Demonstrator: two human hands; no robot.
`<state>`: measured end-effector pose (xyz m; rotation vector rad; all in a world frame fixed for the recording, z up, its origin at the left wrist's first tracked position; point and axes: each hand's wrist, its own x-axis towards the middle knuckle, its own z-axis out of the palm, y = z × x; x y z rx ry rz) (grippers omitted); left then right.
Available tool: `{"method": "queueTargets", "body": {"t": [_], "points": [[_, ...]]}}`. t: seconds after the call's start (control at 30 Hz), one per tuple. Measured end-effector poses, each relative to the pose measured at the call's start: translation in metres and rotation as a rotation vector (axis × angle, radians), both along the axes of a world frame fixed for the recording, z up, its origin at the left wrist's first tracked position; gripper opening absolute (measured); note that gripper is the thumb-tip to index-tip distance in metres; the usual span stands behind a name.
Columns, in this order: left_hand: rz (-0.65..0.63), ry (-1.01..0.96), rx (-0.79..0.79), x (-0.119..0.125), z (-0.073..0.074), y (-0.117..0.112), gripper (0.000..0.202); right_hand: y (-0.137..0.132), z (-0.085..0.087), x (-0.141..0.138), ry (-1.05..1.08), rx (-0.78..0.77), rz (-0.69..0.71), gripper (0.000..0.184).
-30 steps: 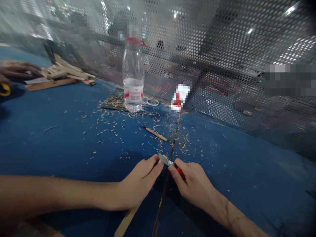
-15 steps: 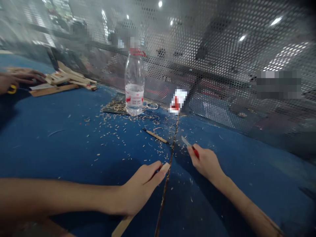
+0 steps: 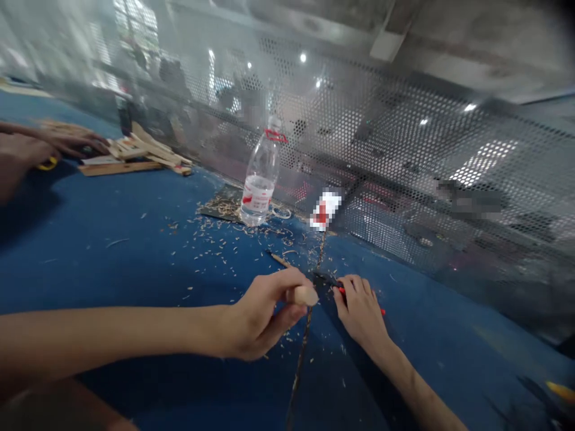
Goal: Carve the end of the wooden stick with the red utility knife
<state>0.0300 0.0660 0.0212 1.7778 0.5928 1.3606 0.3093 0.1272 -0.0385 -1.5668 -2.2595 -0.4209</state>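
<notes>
My left hand [image 3: 265, 314] is closed round a light wooden stick [image 3: 305, 295], whose rounded end pokes out past my fingers, raised a little above the blue table [image 3: 135, 251]. My right hand [image 3: 359, 308] lies just to its right, fingers curled on a red-handled knife [image 3: 341, 288] with the blade pointing left toward the stick's end. Wood shavings [image 3: 233, 233] are scattered on the blue surface ahead of both hands. A dark seam [image 3: 305, 341] in the table runs between my hands.
A clear water bottle [image 3: 260, 179] with a red cap ring stands by the perforated metal screen [image 3: 404, 179]. A short wooden stick [image 3: 281, 260] lies among the shavings. Another person's hands [image 3: 27, 149] work beside a pile of wood pieces [image 3: 139, 152] at far left.
My right hand drew back from its forward stroke to beside the stick's end. My left hand lifted and turned the stick end-on. The camera tilted upward.
</notes>
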Motion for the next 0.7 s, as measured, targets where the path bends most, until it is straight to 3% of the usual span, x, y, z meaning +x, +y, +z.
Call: {"method": "queueTargets", "body": {"t": [0.03, 0.1, 0.17, 0.3, 0.47, 0.57, 0.7], "points": [[0.013, -0.003, 0.213, -0.002, -0.004, 0.005, 0.024, -0.001, 0.001, -0.001, 0.005, 0.014, 0.015, 0.030], [0.048, 0.027, 0.481, -0.004, -0.008, 0.014, 0.018, -0.002, 0.002, -0.009, 0.006, 0.029, 0.070, 0.029], [0.063, 0.070, 0.579, -0.006, -0.008, 0.019, 0.022, -0.001, 0.002, -0.022, -0.004, 0.025, 0.147, 0.026], [0.064, 0.143, 0.568, -0.011, -0.009, 0.022, 0.022, 0.009, 0.000, -0.062, -0.009, -0.016, 0.254, 0.028], [0.116, 0.209, 0.497, -0.016, -0.026, 0.022, 0.034, 0.029, 0.004, -0.101, 0.107, -0.120, 0.306, 0.014], [0.069, 0.303, 0.473, -0.014, -0.034, 0.022, 0.028, 0.034, 0.011, -0.103, 0.241, -0.177, 0.290, 0.012], [-0.039, 0.386, 0.507, -0.006, -0.039, 0.026, 0.021, 0.020, 0.019, -0.084, 0.448, -0.269, 0.249, 0.018]]}}
